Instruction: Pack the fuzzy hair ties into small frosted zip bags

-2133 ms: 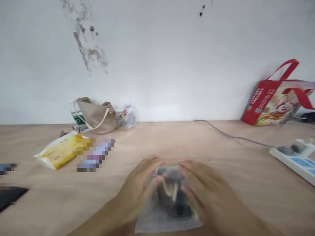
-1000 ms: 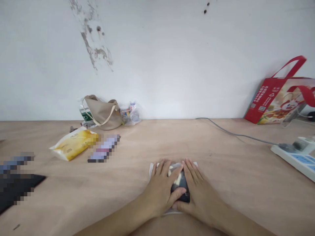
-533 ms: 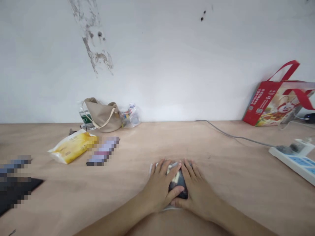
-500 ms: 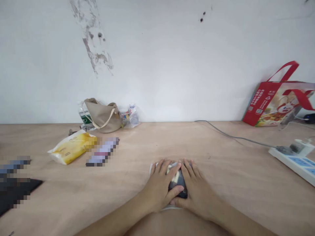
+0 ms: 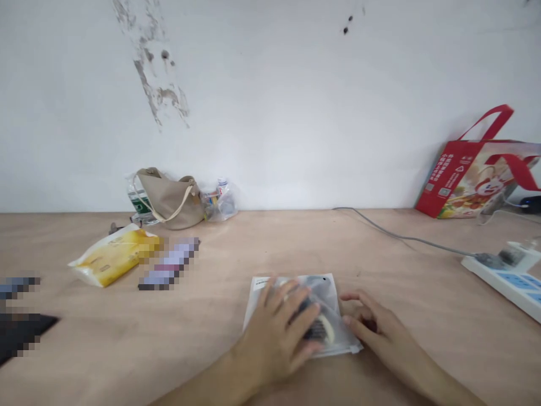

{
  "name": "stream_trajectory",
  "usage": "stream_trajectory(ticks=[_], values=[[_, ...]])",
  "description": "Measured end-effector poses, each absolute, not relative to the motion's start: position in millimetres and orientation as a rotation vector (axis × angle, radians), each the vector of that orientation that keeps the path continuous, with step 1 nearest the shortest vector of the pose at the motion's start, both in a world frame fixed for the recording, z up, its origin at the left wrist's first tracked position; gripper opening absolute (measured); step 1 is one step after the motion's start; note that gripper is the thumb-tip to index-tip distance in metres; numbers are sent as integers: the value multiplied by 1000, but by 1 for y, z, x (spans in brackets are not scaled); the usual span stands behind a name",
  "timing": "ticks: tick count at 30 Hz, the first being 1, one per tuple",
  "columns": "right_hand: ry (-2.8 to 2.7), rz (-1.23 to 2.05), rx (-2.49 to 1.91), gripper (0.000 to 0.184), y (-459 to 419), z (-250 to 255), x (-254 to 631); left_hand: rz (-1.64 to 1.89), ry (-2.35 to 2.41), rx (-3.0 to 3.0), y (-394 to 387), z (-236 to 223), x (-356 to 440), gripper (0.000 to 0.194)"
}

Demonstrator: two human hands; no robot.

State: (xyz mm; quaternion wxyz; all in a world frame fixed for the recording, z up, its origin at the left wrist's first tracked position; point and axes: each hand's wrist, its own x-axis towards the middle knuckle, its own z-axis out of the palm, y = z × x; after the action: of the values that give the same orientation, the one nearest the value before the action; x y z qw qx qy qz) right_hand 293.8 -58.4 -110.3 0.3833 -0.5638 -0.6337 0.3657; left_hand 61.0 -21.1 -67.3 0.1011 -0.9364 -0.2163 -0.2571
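A frosted clear zip bag [image 5: 344, 332] lies flat on the table, with a dark item and a pale curved shape showing through the plastic. What the item is I cannot make out. My left hand [image 5: 281, 321] rests over the bag's left and middle part, fingers spread and slightly blurred. Just off the bag's right edge is my right hand [image 5: 382, 332], its thumb and index finger apart and the other fingers curled. Its thumb tip is close to the bag's edge; whether it touches I cannot tell. The slider sits at the bag's near right corner.
At left lie a yellow tissue pack [image 5: 116, 256], a blurred-out phone-like object [image 5: 169, 265] and a dark flat object [image 5: 25, 335]. A beige bag [image 5: 173, 197] stands against the wall. At right are a red shopping bag [image 5: 469, 175], a power strip [image 5: 507, 282] and a grey cable [image 5: 393, 232].
My right hand has lifted off the bag and moved right, beside its edge. My left hand stays on the bag, fingers spread. More of the bag now shows.
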Motion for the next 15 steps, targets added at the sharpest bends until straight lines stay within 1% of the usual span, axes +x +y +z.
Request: stream_trajectory(ticks=[2,3,5,7,11,15], values=[[-1605,992,-1364,32,-61,-107,288,-866,-484,-2723,-32,-71,76,23],[-1581,1009,-1331,32,-61,-106,285,-835,-407,-2713,-36,-73,84,17],[-1523,1032,-1285,31,-61,-102,280,-820,-317,-2651,-40,-78,99,11],[-1480,1049,-1288,29,-60,-101,278,-837,-297,-2600,-41,-81,110,12],[-1439,1085,-1318,29,-61,-102,278,-928,-310,-2546,-40,-81,120,23],[-1425,1143,-1270,31,-62,-103,277,-948,-349,-2546,-40,-78,119,26]])
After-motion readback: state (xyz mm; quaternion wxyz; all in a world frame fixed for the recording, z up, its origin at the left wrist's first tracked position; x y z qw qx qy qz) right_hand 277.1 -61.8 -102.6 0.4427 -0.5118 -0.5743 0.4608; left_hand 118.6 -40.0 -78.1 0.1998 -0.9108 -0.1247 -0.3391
